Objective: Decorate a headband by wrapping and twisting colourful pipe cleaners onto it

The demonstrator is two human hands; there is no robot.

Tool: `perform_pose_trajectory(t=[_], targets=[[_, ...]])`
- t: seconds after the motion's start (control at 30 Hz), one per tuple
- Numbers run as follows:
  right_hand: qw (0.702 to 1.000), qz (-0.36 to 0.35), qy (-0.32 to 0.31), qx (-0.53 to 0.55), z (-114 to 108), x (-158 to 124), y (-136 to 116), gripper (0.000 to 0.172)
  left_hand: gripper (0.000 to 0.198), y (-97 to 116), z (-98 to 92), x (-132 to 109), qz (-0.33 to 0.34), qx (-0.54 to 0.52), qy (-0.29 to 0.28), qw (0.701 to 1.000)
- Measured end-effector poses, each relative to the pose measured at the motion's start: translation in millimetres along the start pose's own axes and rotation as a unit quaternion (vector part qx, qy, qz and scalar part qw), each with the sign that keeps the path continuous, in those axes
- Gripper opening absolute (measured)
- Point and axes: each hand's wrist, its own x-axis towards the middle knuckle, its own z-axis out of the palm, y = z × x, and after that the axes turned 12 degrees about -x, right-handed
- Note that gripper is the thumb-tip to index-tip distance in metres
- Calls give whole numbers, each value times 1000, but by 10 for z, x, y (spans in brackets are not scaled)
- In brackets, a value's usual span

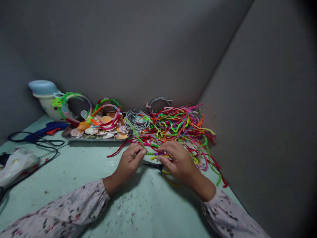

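Observation:
My left hand [130, 159] pinches a green pipe cleaner [138, 138], whose free length slants up and to the left. A short green and purple stretch runs across to my right hand [177, 160], which is closed on the pipe cleaner's other part with thumb and fingertips. Under the right hand lies a pair of scissors [154, 165] with dark blades and yellow handles. Just behind both hands spreads a heap of coloured pipe cleaners [178, 124]. What sits inside the right palm is hidden.
A metal tray [99, 139] of seashells stands behind my left hand, with wrapped rings [109, 107] on it. Coiled grey wire [137, 120] is beside it. Left are a lidded jar [47, 102], a blue glue gun [46, 130] with black cord, and a white plastic bag [21, 165]. Grey walls enclose the table.

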Motion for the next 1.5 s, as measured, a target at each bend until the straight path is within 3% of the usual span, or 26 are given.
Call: perform_pose_trajectory(t=[0.1, 0.3, 0.47, 0.57, 0.7, 0.8, 0.87, 1.03, 1.27, 1.5], targets=[[997, 29, -51, 53, 93, 80, -18, 4, 24, 10, 4, -8, 6, 6, -9, 1000], [949, 184, -142, 212, 169, 98, 46, 15, 25, -12, 13, -4, 6, 16, -20, 1000], [920, 233, -166, 269, 217, 81, 61, 20, 27, -12, 19, -7, 1, 18, -31, 999], [931, 237, -129, 244, 248, 72, 77, 22, 27, -10, 19, -4, -9, 8, -16, 1000], [986, 164, 25, 32, 252, 63, 212, 19, 27, -13, 11, 44, -34, -32, 34, 998], [974, 115, 161, -108, 234, 35, 321, 27, 27, 1, 13, 124, -52, -46, 72, 995], [962, 86, 216, -142, 236, -3, 327, 31, 27, 21, 30, 181, -57, -46, 82, 994], [978, -29, 169, -121, 351, -89, 162, 33, 28, 23, 144, 230, -24, -4, 43, 999], [991, 14, 115, -66, 471, -72, 154, 11, 28, -86, 235, 164, -45, -23, -1, 999], [992, 46, 114, -38, 485, -85, 162, 11, 17, -105, 166, 152, -55, -73, -1, 996]])
